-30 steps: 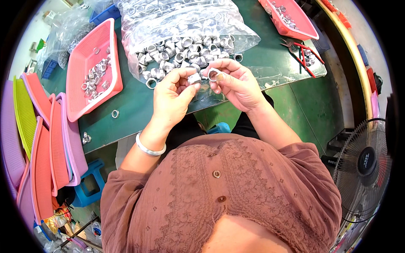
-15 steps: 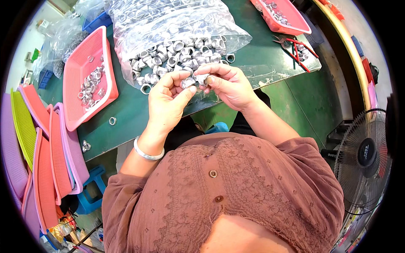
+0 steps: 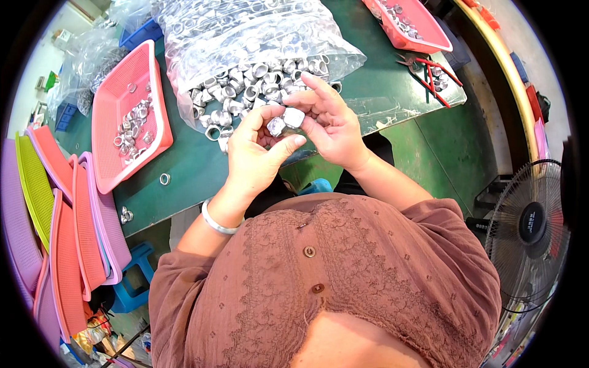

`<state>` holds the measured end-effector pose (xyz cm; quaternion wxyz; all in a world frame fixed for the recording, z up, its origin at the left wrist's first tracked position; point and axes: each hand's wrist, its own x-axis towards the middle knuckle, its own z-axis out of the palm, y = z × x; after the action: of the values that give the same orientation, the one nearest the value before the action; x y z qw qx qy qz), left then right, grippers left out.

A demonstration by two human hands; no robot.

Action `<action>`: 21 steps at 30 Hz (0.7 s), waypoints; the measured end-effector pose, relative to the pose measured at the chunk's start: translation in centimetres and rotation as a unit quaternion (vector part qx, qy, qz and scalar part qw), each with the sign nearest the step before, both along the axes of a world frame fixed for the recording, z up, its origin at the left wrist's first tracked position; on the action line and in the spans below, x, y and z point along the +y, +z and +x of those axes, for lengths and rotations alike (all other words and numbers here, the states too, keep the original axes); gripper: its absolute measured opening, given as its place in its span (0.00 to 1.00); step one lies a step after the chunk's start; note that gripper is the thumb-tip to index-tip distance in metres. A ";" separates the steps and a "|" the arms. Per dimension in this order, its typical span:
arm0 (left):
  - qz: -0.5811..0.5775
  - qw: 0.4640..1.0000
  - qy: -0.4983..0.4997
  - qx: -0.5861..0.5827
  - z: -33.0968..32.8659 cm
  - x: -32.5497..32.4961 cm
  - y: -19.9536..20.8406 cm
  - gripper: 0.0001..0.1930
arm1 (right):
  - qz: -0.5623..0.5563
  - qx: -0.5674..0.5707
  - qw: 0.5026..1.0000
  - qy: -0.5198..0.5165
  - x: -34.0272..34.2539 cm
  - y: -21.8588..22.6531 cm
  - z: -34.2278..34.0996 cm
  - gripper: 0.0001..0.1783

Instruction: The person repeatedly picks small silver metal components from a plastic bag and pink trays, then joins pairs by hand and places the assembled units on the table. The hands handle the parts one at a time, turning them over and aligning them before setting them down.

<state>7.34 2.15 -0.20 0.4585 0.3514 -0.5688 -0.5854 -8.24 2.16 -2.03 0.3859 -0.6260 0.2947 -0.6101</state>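
My left hand (image 3: 253,152), with a pale bangle on its wrist, pinches a silvery metal ring (image 3: 276,126) between thumb and fingers. Close beside it, my right hand (image 3: 332,127) grips a second metal ring (image 3: 294,118) whose broad squarish face is turned up and shines white. Its index finger is raised. Both hands are over the near edge of the green table (image 3: 175,199). Just beyond them, a heap of similar metal rings (image 3: 261,70) spills from a clear plastic bag (image 3: 257,34).
A pink basket (image 3: 101,132) with some rings lies to the left, another pink basket (image 3: 423,44) at the far right. Red-handled pliers (image 3: 438,62) lie near it. One loose ring (image 3: 165,179) rests on the table. Stacked baskets (image 3: 69,245) stand left; a fan (image 3: 532,222) stands right.
Both rings have been turned so their broad faces show. My left hand has shifted slightly right, and my right index finger has lifted away from the ring.
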 end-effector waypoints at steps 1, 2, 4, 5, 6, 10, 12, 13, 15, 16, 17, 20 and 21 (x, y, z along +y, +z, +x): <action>0.003 1.000 -0.001 0.004 -0.2 0.0 0.0 0.21 | 0.001 0.016 1.000 -0.008 0.1 0.0 0.0 0.35; -0.024 1.000 0.012 -0.008 -0.2 -0.2 -0.3 0.20 | -0.006 0.026 1.000 -0.014 0.2 0.0 0.1 0.35; -0.078 0.996 0.037 -0.031 -0.1 -0.7 -1.3 0.17 | -0.021 0.046 0.998 -0.026 0.2 0.1 0.3 0.34; -0.097 0.993 0.041 -0.057 0.1 -0.8 -1.3 0.16 | -0.016 0.051 0.998 -0.020 0.3 0.1 0.4 0.34; -0.115 0.989 0.045 -0.083 0.3 -0.8 -1.3 0.15 | -0.011 0.056 0.998 -0.015 0.4 0.1 0.5 0.34; -0.147 0.982 0.080 -0.093 1.8 -1.0 0.1 0.13 | 0.000 0.099 0.995 -0.022 0.1 0.7 0.4 0.29; -0.142 0.975 0.152 -0.077 4.0 -2.2 0.8 0.12 | -0.036 0.206 0.976 -0.068 -0.7 1.6 -0.9 0.25; -0.182 0.961 0.192 -0.079 5.5 -3.3 1.2 0.11 | -0.029 0.215 0.970 -0.110 -1.3 1.6 -1.4 0.20; -0.262 0.894 0.294 -0.214 9.7 -5.7 2.4 0.12 | -0.034 0.273 0.946 -0.175 -2.6 1.4 -3.1 0.16; -0.289 0.836 0.352 -0.307 11.3 -6.6 3.2 0.13 | -0.054 0.315 0.925 -0.207 -3.1 1.2 -3.8 0.14; -0.323 0.771 0.367 -0.408 13.3 -7.6 3.7 0.15 | -0.056 0.334 0.916 -0.215 -3.2 1.7 -3.9 0.12; -0.367 0.638 0.381 -0.559 14.8 -8.3 4.5 0.13 | -0.113 0.385 0.891 -0.213 -3.7 1.5 -3.7 0.10; -0.386 0.666 0.362 -0.525 14.4 -8.1 4.3 0.12 | -0.122 0.400 0.887 -0.197 -3.8 1.4 -3.5 0.09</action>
<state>21.74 -5.94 4.14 0.3540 0.5706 -0.7188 0.1798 -11.79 -1.60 -0.63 0.0283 -0.7883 0.4645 -0.4025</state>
